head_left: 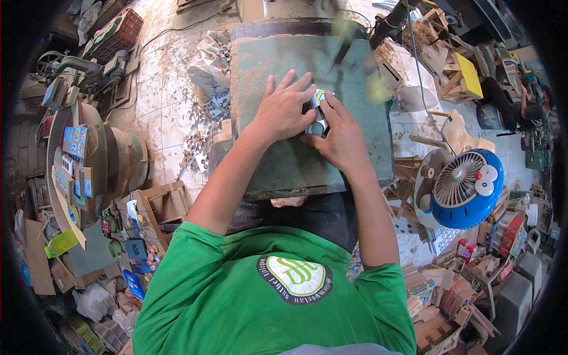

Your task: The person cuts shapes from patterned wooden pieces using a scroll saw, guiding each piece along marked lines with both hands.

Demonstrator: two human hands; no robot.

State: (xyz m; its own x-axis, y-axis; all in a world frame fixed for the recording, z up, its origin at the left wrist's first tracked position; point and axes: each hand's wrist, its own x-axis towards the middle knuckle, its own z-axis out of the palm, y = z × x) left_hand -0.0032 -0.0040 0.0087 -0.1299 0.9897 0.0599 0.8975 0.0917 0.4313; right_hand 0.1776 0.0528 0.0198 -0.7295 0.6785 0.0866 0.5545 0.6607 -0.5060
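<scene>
A small white printed board (320, 119) with a yellow marking and round cut-outs lies flat on the green worktop (275, 171) of a sawing machine. My left hand (284, 108) holds it from the left, its thumb and index finger at the board and the other fingers spread over the worktop. From the right, my right hand (341, 131) grips the board between thumb and fingers. Both hands hide much of it. Just beyond stands a dark machine arm (344, 54), with a thin blade-like line running down from it. Blurred yellow-green parts hang at its side.
Perforated offcuts (208, 120) and a plastic sack (211, 60) lie left of the worktop. Printed pieces (75, 141) rest on a round stand at far left. A blue fan (466, 188) is close on the right. Another person (510, 106) sits at far right.
</scene>
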